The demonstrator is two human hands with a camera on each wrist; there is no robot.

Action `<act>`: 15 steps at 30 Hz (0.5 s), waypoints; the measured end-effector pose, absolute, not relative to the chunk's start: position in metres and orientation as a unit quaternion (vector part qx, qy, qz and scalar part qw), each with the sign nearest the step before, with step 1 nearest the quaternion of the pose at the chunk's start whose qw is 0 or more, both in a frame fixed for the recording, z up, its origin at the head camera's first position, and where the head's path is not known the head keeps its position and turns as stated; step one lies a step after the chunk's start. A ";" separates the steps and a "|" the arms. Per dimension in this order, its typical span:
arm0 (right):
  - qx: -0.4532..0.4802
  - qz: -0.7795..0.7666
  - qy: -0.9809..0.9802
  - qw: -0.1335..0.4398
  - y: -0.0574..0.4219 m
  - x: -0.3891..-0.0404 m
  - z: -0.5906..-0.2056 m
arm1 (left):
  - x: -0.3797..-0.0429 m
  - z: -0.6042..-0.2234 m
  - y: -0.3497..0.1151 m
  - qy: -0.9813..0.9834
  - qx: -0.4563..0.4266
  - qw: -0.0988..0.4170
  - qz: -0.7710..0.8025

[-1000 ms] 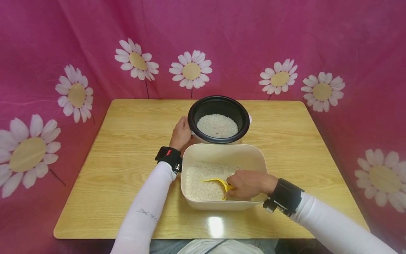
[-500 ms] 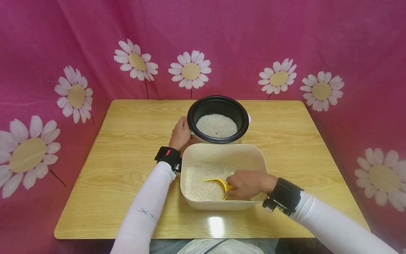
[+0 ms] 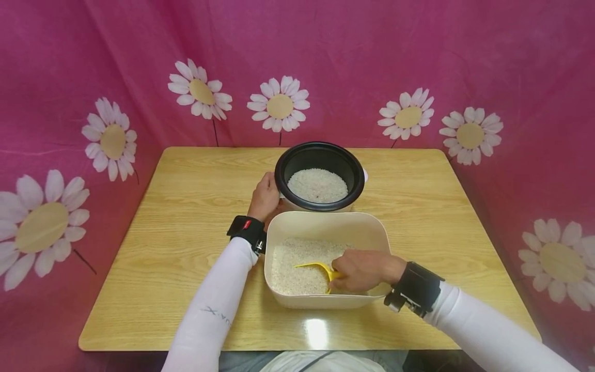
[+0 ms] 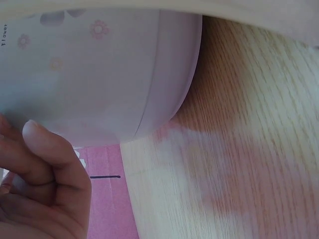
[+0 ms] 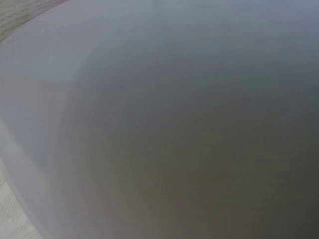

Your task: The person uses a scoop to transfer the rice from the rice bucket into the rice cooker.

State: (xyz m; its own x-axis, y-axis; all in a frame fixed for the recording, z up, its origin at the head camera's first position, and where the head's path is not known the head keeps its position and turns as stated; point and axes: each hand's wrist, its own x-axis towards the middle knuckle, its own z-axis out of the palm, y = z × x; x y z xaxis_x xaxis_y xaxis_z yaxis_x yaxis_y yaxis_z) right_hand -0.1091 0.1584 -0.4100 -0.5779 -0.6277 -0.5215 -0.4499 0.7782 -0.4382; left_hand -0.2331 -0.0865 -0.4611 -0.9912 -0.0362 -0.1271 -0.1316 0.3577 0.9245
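My right hand (image 3: 360, 270) grips the handle of a yellow scoop (image 3: 332, 274), its bowl down in the rice (image 3: 297, 253) of a cream bin (image 3: 325, 301). Behind the bin stands a rice cooker (image 4: 99, 79), pale with small printed flowers. Its black inner pot (image 3: 319, 206) contains white rice (image 3: 318, 185). My left hand (image 3: 265, 197) holds the cooker at its left side handle, and curled fingers (image 4: 37, 144) show against the cooker wall in the left wrist view. A blurred pale surface fills most of the right wrist view, hiding the scoop there.
Bin and cooker stand close together, one before the other, on a wooden table (image 3: 186, 217) with rounded corners. A pink curtain (image 3: 344, 62) printed with large daisies surrounds the table at the back and both sides. The person sits at the front edge.
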 end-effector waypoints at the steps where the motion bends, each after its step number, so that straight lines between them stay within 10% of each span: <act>1: -0.307 -0.132 0.878 0.343 0.159 -0.109 -0.410 | -0.233 -0.461 -0.086 0.824 -0.050 0.041 0.563; 15: -0.309 -0.140 0.877 0.341 0.161 -0.108 -0.407 | -0.232 -0.460 -0.085 0.824 -0.052 0.039 0.563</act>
State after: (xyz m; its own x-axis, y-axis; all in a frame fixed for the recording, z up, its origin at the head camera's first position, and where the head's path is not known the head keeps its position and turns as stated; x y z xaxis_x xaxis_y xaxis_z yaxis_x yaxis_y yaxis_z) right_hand -0.1080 0.1610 -0.4072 -0.5768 -0.6373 -0.5111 -0.4462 0.7698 -0.4564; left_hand -0.2318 -0.0850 -0.4597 -0.9915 -0.0419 -0.1232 -0.1300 0.3602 0.9238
